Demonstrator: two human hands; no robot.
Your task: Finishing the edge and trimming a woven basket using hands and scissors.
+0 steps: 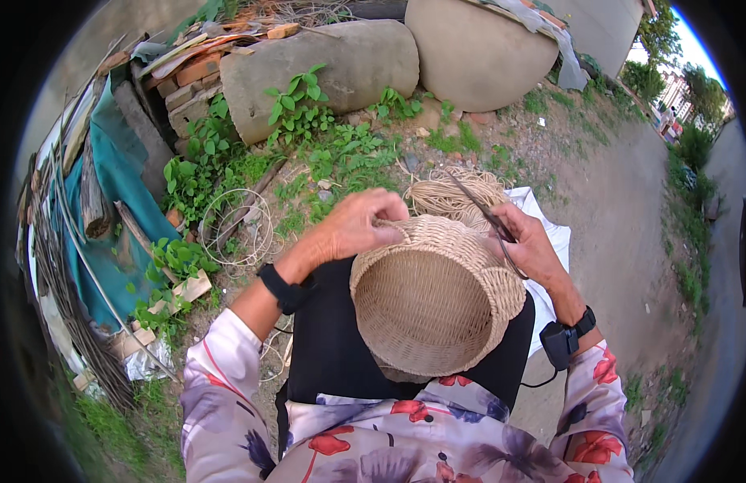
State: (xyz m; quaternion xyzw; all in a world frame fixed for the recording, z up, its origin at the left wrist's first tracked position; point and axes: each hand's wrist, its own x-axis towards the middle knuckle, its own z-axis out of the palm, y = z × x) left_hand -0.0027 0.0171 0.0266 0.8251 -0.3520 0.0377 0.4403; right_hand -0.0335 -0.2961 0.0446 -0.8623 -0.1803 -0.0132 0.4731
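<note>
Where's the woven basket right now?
In the head view, the woven basket sits over the lap, just right of centre, between the left hand and right hand.

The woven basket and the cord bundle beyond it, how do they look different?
The woven basket is a rounded vessel with an open mouth; the cord bundle is a loose heap of strands. The basket rests on the person's lap, while the cord bundle lies beyond it, partly hidden. Both are pale tan.
</note>
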